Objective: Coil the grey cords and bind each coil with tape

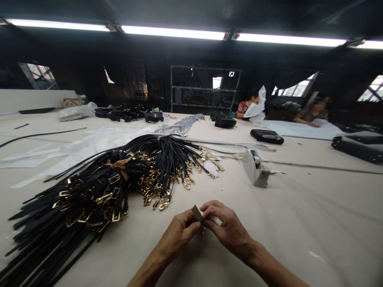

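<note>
The left hand (181,233) and right hand (230,227) meet at the fingertips above the white worktable (287,235). The left thumb and forefinger are pinched closed on a small tan strip (196,212), whose free end projects upward. The right thumb and forefinger, curled into a loop, close on the strip's lower end; the exact contact is too small to resolve. A tape dispenser (255,169) stands beyond the right hand. Bundled black straps (98,191) with gold-tone hardware lie to the left, apart from both hands.
</note>
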`<control>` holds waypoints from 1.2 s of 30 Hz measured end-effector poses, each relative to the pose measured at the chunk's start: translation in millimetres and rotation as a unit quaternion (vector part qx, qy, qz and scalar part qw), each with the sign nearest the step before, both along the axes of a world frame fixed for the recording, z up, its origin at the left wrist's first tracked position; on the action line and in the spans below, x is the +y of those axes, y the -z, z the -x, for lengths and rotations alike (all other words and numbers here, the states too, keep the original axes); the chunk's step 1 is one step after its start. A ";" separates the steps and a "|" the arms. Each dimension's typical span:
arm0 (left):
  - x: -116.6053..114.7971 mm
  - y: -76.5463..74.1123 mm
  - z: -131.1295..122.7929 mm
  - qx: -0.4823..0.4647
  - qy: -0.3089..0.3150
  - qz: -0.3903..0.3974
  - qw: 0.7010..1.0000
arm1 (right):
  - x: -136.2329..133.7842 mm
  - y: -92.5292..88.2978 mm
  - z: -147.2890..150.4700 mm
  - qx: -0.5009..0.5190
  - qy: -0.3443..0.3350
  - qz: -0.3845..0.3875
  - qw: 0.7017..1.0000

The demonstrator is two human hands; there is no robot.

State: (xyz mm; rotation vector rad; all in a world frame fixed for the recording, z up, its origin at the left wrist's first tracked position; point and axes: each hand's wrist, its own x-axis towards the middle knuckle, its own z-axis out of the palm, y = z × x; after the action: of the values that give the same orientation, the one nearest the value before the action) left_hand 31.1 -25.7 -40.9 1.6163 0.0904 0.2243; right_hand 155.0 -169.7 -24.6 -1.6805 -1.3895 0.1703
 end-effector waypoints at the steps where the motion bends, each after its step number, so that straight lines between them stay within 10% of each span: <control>1: -1.5 -0.4 0.7 0.002 -0.008 -0.012 1.000 | 0.8 -3.2 0.1 0.028 0.003 0.021 0.999; 13: -14.9 -18.3 6.9 0.015 -0.022 -0.150 0.988 | -0.9 -18.9 -6.8 0.351 -0.008 0.113 0.929; 22: -19.0 -9.2 -4.9 0.063 -0.058 -0.057 0.995 | -7.7 -14.7 -9.3 0.196 0.014 0.081 0.977; 36: -26.3 -2.3 -2.8 0.053 -0.066 0.024 0.996 | -7.9 -29.5 -14.0 0.302 -0.025 0.149 0.941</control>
State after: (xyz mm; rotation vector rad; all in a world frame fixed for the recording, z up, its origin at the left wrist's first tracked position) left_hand 33.9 -52.0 -38.5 1.5747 0.2814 0.2361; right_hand 168.9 -177.5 4.9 -1.6358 -0.9649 0.8874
